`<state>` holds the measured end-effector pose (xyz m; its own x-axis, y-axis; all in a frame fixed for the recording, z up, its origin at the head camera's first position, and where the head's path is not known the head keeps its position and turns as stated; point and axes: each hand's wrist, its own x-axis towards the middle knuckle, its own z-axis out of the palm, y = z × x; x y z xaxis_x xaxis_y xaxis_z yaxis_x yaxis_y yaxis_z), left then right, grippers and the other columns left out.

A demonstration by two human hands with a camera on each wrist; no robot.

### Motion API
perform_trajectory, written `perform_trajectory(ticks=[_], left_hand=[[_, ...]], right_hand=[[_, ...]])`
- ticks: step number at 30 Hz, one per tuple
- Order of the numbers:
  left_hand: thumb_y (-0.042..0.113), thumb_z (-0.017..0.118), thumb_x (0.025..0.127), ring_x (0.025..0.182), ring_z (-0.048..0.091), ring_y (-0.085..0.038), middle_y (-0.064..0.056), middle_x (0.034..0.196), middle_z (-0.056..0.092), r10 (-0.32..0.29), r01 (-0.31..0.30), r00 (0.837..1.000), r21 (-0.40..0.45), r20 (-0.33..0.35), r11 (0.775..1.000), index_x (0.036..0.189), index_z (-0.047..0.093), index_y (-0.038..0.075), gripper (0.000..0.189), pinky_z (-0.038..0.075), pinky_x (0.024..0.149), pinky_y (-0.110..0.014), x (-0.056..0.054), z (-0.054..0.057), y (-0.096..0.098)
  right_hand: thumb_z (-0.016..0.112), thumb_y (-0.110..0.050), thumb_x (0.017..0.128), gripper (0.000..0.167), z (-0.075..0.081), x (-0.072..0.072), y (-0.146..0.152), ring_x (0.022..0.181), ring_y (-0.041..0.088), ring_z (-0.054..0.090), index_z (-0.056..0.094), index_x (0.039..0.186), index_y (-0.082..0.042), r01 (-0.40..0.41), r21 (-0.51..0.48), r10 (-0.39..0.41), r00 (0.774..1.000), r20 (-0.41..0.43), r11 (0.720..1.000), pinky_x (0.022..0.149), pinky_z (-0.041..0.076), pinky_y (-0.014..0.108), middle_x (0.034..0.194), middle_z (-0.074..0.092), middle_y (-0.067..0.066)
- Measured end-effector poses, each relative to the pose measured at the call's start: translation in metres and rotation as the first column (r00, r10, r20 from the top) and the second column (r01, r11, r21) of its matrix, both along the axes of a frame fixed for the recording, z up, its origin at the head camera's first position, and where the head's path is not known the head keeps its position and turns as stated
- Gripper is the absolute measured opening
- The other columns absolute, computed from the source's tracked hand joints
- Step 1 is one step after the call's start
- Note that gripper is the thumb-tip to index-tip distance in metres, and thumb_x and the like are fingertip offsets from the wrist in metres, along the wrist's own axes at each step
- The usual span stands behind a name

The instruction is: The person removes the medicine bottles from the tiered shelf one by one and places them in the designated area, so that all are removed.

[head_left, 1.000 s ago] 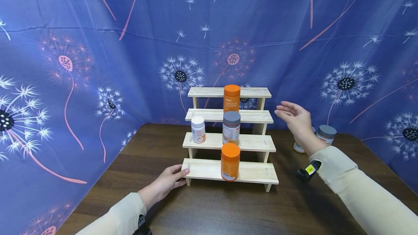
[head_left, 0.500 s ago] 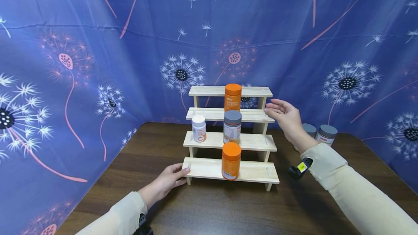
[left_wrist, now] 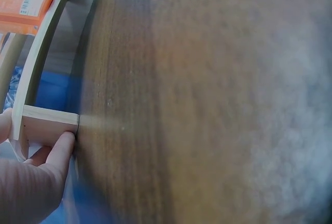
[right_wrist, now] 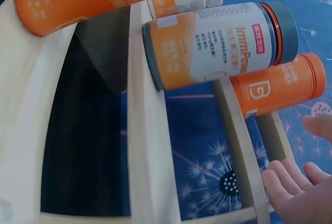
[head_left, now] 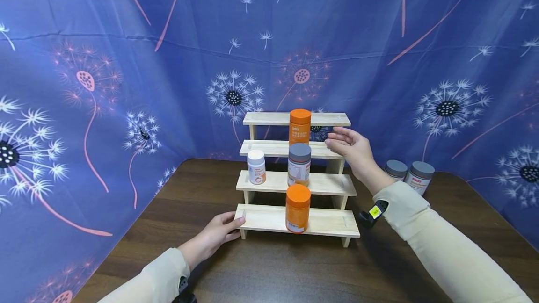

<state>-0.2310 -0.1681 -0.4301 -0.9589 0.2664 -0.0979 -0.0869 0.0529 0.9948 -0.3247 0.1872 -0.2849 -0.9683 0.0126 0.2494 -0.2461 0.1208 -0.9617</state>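
A pale wooden four-step display stand [head_left: 324, 219] stands on the table. My left hand [head_left: 214, 233] grips the left end of its lowest step, thumb on top; in the left wrist view its fingers [left_wrist: 61, 154] lie against the stand's leg. My right hand [head_left: 353, 151] hovers at the right side of the upper steps, fingers slightly bent and holding nothing. Left of it, an orange bottle [head_left: 299, 127] stands on the second step from the top. A grey-lidded bottle [head_left: 299, 167] and a small white bottle [head_left: 256, 168] share the step below. Another orange bottle [head_left: 297, 209] stands on the lowest step.
Two grey-lidded bottles [head_left: 421, 179] stand on the brown table [head_left: 269, 275] at the right, behind my right forearm and partly hidden by it. A blue cloth with dandelion prints [head_left: 168, 83] hangs behind the table.
My right hand has moved left, from beside the stand to over the right part of its upper steps, uncovering more of the two bottles at the right. The left hand has stayed put.
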Motion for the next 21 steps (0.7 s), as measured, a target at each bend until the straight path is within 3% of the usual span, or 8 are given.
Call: perform_trajectory(ticks=[3, 8, 13, 21], left_hand=[[0.034, 0.066, 0.093, 0.102, 0.063, -0.015, -0.022, 0.117, 0.06, -0.009, 0.009, 1.0, 0.013, -0.021, 1.0, 0.134, 0.038, -0.02, 0.073, 0.054, 0.097, -0.039, 0.0, -0.001, -0.001], [0.029, 0.064, 0.095, 0.104, 0.062, -0.017, -0.022, 0.121, 0.059, 0.018, -0.018, 1.0, -0.005, 0.018, 1.0, 0.136, 0.039, -0.017, 0.066, 0.051, 0.101, -0.042, 0.0, -0.003, 0.001], [0.024, 0.06, 0.097, 0.106, 0.061, -0.018, -0.022, 0.123, 0.058, 0.039, -0.038, 0.999, -0.026, 0.035, 0.999, 0.136, 0.038, -0.017, 0.06, 0.051, 0.101, -0.043, 0.002, -0.003, 0.003], [0.023, 0.059, 0.098, 0.107, 0.06, -0.018, -0.023, 0.123, 0.057, 0.037, -0.036, 0.999, -0.019, 0.028, 0.999, 0.137, 0.037, -0.018, 0.06, 0.05, 0.101, -0.042, 0.0, -0.003, 0.003]], right_hand=[[0.073, -0.024, 0.087, 0.07, 0.002, -0.004, -0.007, 0.094, -0.001, 0.064, 0.039, 0.145, -0.005, -0.026, -0.002, 0.026, 1.0, 0.017, 1.0, 0.092, 0.055, 0.025, 0.125, 0.06, 0.003], [0.073, -0.024, 0.088, 0.069, 0.003, -0.01, -0.019, 0.107, 0.01, 0.062, 0.039, 0.146, -0.008, -0.051, 0.013, 0.05, 0.997, 0.06, 0.999, 0.102, 0.05, 0.035, 0.139, 0.052, 0.016], [0.072, -0.02, 0.088, 0.071, 0.004, -0.013, -0.028, 0.124, 0.025, 0.054, 0.036, 0.148, -0.011, -0.096, 0.028, 0.093, 0.991, 0.099, 0.995, 0.107, 0.047, 0.039, 0.142, 0.05, 0.015], [0.07, -0.013, 0.09, 0.069, 0.004, -0.019, -0.038, 0.13, 0.029, 0.048, 0.034, 0.149, -0.008, -0.157, 0.032, 0.153, 0.983, 0.101, 0.987, 0.112, 0.041, 0.041, 0.144, 0.047, 0.017]])
